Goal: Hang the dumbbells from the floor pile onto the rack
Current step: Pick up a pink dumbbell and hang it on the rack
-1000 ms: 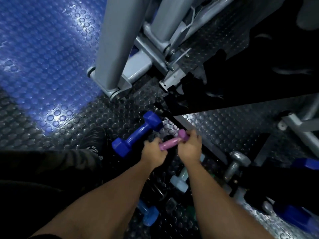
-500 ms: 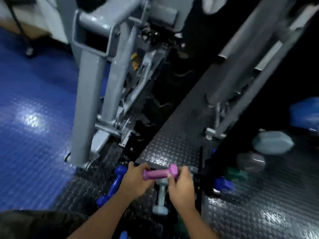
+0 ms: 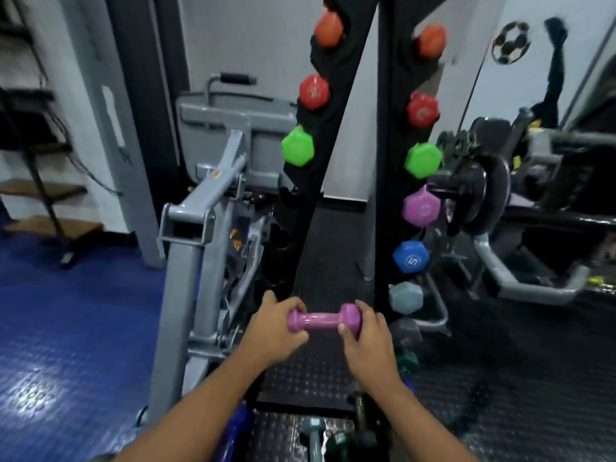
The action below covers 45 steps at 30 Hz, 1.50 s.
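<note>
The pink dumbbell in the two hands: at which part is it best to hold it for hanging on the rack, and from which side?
Best held as now, I think: the pink dumbbell lies level, crosswise before the rack. The left hand and right hand each grip one end head from the near side. The thin handle between stays bare, probably for the rack's slots.

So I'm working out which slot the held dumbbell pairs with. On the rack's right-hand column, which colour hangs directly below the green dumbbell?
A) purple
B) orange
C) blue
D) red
A: on the rack, the purple hex end sits just under the green one, with the blue one lower, matching the purple dumbbell that the left hand and right hand grip.
</note>
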### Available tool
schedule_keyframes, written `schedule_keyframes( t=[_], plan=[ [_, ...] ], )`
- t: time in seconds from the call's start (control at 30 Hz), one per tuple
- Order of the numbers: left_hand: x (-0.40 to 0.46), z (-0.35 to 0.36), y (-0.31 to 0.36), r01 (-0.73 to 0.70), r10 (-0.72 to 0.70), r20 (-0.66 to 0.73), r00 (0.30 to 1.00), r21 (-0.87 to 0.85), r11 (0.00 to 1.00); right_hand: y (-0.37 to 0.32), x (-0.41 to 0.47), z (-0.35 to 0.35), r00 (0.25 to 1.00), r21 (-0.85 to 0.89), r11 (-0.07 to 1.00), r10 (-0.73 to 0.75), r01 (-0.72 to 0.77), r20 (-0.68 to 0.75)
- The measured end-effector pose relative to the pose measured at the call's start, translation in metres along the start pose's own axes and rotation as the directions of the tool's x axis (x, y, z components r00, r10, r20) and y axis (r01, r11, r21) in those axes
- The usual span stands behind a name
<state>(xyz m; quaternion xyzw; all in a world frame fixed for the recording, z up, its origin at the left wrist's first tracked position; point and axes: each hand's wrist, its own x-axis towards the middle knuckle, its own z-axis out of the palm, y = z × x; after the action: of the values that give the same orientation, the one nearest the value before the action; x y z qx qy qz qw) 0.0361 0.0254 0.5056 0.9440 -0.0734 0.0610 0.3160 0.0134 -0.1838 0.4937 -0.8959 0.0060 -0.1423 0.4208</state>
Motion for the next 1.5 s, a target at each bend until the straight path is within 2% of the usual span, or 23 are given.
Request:
schedule_keyframes(
  t=[0.17,0.43,0.53,0.73,0.93,1.17,1.23,1.5],
  plan=[
    [-0.012,-0.040,0.034,-0.074,0.067,-0.103,0.992,-0.067,0.995,-0.035,0.000,-0.036,0.997,0.080,0.995,-0.054,0.058,-0.051],
    [-0.017,-0.091,0.039,-0.146,0.050,-0.319,0.946,-0.283,0.948,-0.075,0.014,-0.059,0.993,0.169,0.979,-0.101,0.110,-0.057],
    [-0.016,-0.104,0.035,-0.165,0.023,-0.390,0.921,-0.336,0.927,-0.089,0.015,-0.060,0.992,0.281,0.952,-0.114,0.126,-0.058],
    [-0.007,-0.132,0.032,-0.154,-0.105,-0.486,0.868,-0.465,0.872,-0.120,0.016,-0.058,0.981,0.603,0.796,-0.154,0.051,0.119],
    [0.025,-0.159,0.027,-0.184,-0.135,-0.489,0.862,-0.549,0.815,-0.147,0.023,-0.033,0.979,0.687,0.718,-0.198,0.109,0.052],
    [0.101,-0.177,0.020,-0.220,-0.088,-0.443,0.892,-0.597,0.771,-0.164,0.063,0.011,0.979,0.634,0.748,-0.181,0.197,-0.092],
    [0.126,-0.181,0.017,-0.231,-0.084,-0.422,0.903,-0.641,0.732,-0.169,0.081,0.024,0.977,0.624,0.751,-0.179,0.214,-0.119],
    [0.219,-0.181,-0.003,-0.182,-0.157,-0.363,0.919,-0.742,0.645,-0.176,0.153,0.054,0.964,0.611,0.746,-0.197,0.266,-0.178]
  ],
)
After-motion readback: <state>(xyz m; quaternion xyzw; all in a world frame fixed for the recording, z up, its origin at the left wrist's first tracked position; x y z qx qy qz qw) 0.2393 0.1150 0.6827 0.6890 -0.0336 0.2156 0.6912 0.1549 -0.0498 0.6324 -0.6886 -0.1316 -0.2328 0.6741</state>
